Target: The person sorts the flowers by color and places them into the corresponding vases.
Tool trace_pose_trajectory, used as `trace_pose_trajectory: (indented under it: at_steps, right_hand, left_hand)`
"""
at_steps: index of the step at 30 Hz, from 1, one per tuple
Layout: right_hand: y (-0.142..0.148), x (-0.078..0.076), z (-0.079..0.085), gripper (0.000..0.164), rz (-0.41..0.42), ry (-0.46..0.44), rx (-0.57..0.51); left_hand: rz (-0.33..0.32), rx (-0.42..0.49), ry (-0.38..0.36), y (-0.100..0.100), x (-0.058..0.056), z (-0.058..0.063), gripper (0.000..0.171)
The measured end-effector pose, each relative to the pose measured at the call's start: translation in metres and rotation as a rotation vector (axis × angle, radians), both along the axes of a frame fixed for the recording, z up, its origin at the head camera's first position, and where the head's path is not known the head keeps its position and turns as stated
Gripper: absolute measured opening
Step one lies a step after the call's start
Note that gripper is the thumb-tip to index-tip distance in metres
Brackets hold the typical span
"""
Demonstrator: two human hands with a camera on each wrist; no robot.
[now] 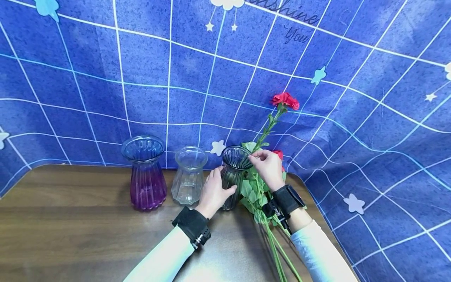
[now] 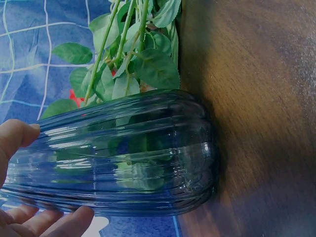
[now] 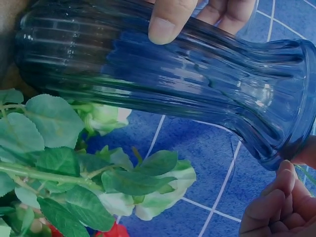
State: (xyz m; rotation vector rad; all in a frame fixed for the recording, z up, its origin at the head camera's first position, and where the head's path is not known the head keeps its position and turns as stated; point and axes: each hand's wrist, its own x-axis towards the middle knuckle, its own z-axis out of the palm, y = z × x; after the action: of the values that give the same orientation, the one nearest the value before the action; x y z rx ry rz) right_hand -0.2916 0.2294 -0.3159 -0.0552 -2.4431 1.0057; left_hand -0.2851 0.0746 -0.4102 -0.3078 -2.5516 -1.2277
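Observation:
A dark grey ribbed glass vase [image 1: 231,188] stands upright on the table, and my left hand [image 1: 215,190] grips its body, thumb on the near side. The left wrist view shows the fingers and thumb around the ribbed glass. At the vase's rim, my right hand [image 1: 268,168] pinches the green stem of a red carnation [image 1: 286,101], whose bloom stands high against the backdrop. In the right wrist view, the pinching fingers [image 3: 284,185] meet right by the rim. The stem's lower end is hidden by hand and glass.
Left of the grey vase are a clear glass vase [image 1: 189,182] and a blue-to-purple vase [image 1: 148,184]. Several leafy flower stems [image 1: 271,239] lie on the wooden table [image 1: 88,235] to the right, under my right forearm. Behind hangs a blue gridded cloth [image 1: 148,62].

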Motion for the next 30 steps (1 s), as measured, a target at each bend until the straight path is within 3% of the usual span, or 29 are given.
trace_pose_trajectory:
  at_steps: [12, 30]
  right_hand:
    - [0.000, 0.002, -0.002, 0.018, -0.036, 0.046, 0.046]
    - [0.012, 0.008, -0.006, 0.019, -0.037, 0.017, -0.033]
  left_hand:
    - [-0.005, 0.004, -0.015, 0.000, 0.002, 0.001, 0.074]
    - [0.001, 0.017, -0.024, 0.000, 0.000, 0.000, 0.074]
